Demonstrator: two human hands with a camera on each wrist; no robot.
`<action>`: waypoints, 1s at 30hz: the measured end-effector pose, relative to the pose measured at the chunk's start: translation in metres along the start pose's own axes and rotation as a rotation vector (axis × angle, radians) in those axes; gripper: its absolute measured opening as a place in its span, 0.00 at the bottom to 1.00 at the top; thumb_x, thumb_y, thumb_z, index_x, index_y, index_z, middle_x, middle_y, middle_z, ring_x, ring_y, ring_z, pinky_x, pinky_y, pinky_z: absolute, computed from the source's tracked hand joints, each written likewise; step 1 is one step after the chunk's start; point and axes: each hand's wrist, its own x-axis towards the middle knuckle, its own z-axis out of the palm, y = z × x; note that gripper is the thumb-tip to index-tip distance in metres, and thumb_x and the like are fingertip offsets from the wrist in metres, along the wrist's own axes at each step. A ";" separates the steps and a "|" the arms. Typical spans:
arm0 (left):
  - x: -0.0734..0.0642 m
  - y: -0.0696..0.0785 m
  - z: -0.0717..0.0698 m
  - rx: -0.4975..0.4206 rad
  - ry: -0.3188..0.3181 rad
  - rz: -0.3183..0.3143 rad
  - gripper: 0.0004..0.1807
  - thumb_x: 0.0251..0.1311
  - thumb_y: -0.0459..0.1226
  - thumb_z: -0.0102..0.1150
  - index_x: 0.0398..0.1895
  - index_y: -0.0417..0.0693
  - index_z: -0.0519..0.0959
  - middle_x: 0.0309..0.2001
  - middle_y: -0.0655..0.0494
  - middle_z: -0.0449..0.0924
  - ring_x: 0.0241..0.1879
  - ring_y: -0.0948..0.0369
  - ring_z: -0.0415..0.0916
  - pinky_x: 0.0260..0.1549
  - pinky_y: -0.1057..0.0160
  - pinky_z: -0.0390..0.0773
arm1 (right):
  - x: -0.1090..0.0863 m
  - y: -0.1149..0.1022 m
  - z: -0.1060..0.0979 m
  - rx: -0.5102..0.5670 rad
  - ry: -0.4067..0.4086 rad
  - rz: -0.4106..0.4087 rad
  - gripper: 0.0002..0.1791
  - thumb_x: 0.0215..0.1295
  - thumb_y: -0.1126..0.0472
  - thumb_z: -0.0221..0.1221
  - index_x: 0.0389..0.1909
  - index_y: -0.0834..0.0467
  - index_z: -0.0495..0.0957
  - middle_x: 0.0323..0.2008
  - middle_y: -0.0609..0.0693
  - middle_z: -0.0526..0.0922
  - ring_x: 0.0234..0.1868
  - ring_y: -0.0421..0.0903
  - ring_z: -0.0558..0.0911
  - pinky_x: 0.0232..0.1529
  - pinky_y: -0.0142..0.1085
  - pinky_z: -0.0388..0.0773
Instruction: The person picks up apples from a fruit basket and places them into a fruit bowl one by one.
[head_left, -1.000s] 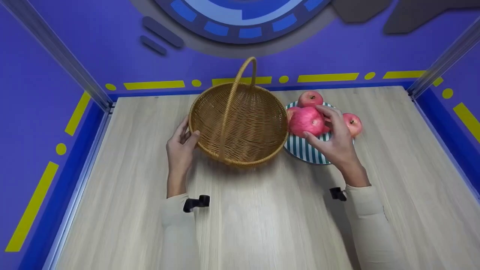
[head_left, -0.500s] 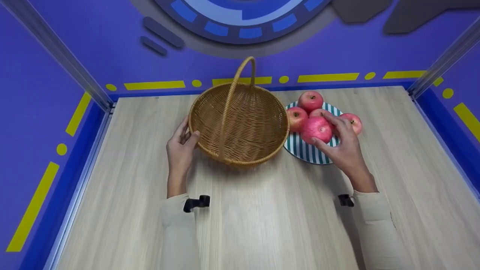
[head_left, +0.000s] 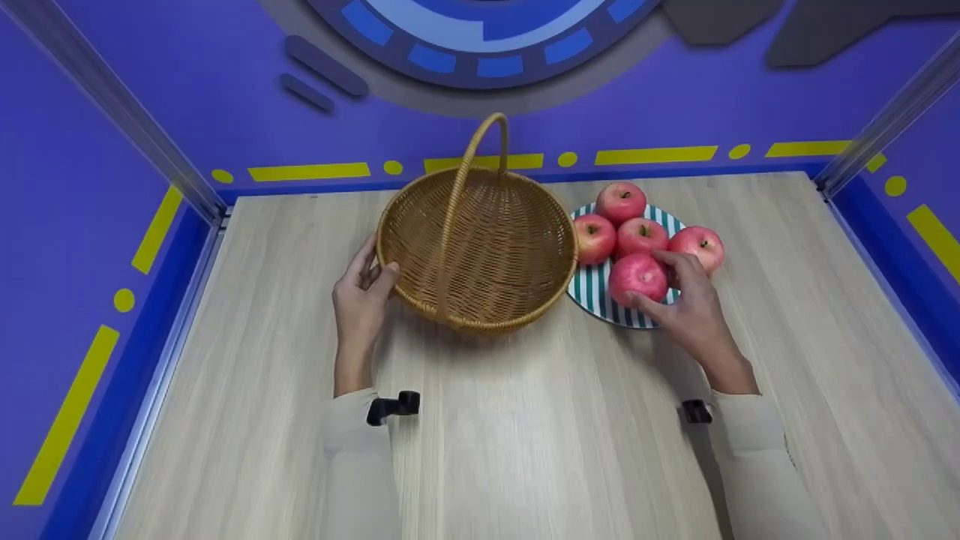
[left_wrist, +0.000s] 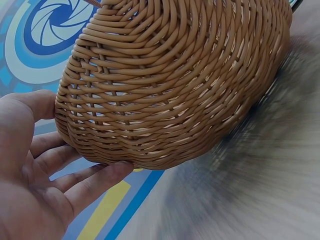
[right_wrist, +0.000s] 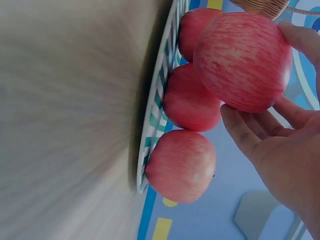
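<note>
A tan wicker basket (head_left: 517, 262) with a tall hoop handle is in the middle of the head view. My left hand (head_left: 361, 307) holds its left side, thumb at the rim and fingers against the woven outside (left_wrist: 165, 100). To the right, my right hand (head_left: 697, 319) grips a pink-red apple (head_left: 637, 279) between thumb and fingers. In the right wrist view this apple (right_wrist: 242, 62) is raised off the green-and-white striped plate (head_left: 592, 292). Several other apples (head_left: 621, 202) sit on that plate, one of them (head_left: 699, 247) at its right edge. The basket's interior shows bare weave.
A light wood table (head_left: 495, 435) carries everything. Blue-purple panels (head_left: 645, 112) with yellow marks stand behind and at both sides, joined by metal posts (head_left: 112, 105). Basket and plate lie close side by side near the back panel.
My right hand has moved the apple a little right and toward me, away from the basket, uncovering the apples behind it. The left hand and basket stay put.
</note>
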 end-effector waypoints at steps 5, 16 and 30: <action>0.001 -0.001 0.000 -0.012 -0.005 0.001 0.34 0.74 0.38 0.64 0.81 0.48 0.67 0.77 0.52 0.68 0.67 0.51 0.77 0.49 0.61 0.87 | -0.002 0.003 0.001 -0.002 -0.015 0.044 0.41 0.64 0.63 0.76 0.73 0.67 0.66 0.66 0.65 0.71 0.63 0.60 0.72 0.59 0.62 0.79; 0.001 -0.003 -0.001 -0.027 -0.008 0.001 0.34 0.75 0.38 0.63 0.81 0.46 0.67 0.78 0.52 0.66 0.68 0.51 0.76 0.51 0.62 0.87 | -0.003 0.007 0.002 -0.005 -0.029 0.088 0.39 0.67 0.62 0.73 0.73 0.67 0.65 0.67 0.65 0.69 0.66 0.63 0.71 0.61 0.64 0.78; 0.001 -0.002 0.003 0.035 0.016 0.017 0.33 0.75 0.39 0.61 0.81 0.49 0.67 0.79 0.51 0.66 0.67 0.53 0.77 0.56 0.61 0.84 | -0.002 0.009 0.002 0.013 -0.057 0.138 0.39 0.70 0.60 0.71 0.76 0.67 0.64 0.71 0.66 0.67 0.71 0.64 0.66 0.63 0.65 0.76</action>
